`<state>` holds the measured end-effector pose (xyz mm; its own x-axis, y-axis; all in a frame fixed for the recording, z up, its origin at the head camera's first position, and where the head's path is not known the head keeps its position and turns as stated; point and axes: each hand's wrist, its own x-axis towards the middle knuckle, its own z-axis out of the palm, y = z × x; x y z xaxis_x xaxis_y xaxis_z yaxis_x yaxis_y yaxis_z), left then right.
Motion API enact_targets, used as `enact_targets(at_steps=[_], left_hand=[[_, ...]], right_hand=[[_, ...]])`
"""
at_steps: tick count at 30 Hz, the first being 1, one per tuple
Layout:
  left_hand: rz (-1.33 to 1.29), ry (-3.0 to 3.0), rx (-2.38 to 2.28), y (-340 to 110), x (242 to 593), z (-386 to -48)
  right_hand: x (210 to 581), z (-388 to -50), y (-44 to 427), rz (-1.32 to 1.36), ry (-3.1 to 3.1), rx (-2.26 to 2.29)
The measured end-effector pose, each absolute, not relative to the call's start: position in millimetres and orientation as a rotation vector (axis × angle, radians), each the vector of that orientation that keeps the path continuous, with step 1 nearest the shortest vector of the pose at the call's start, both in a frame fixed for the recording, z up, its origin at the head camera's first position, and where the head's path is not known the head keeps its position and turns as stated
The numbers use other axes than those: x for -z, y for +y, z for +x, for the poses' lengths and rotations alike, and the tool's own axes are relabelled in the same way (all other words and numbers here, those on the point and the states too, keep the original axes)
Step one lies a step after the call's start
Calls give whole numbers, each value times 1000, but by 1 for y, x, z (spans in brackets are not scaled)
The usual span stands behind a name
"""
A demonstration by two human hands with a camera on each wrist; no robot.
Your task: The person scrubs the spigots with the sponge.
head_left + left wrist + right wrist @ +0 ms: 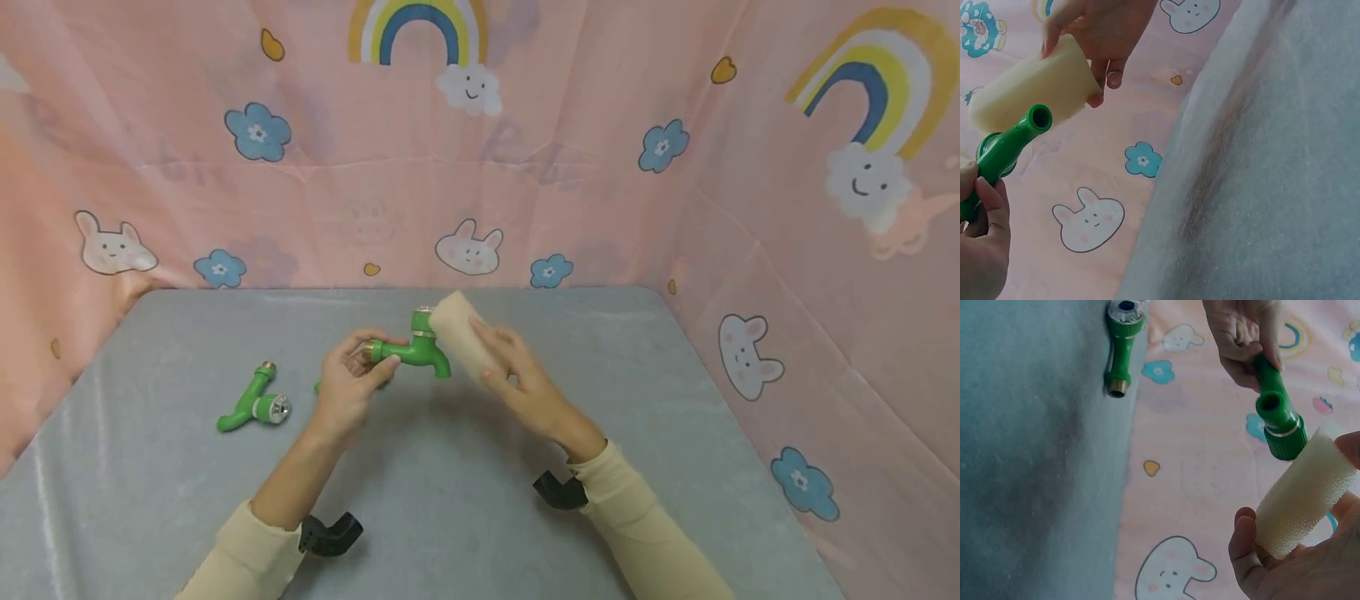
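You were in a draped, booth-like corner, though whether of a home or a studio could not be told: pink printed fabric hangings [592, 208] with multicoloured rainbows [418, 12] and white rabbits [471, 253] enclosed your grey-blue cloth-covered table [450, 500].

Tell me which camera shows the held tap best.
Head: it shows the tap side-on, from brass end to spout and knob, though the left hand overlaps it. Left wrist shows the spout's open mouth, the knob mostly hidden behind; right wrist shows the mouth and the knob's ridged green side, the brass end hidden.
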<state>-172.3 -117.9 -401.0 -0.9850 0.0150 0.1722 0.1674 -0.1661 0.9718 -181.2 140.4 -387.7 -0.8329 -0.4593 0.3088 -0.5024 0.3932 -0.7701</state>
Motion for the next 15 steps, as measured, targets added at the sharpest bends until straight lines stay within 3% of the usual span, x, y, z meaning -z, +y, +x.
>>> enact_targets(at_steps=[15], left_hand=[[-7,-1820,2346,-126,396,-176]], right_hand=[[385,-178,144,976,-2738,-1469]])
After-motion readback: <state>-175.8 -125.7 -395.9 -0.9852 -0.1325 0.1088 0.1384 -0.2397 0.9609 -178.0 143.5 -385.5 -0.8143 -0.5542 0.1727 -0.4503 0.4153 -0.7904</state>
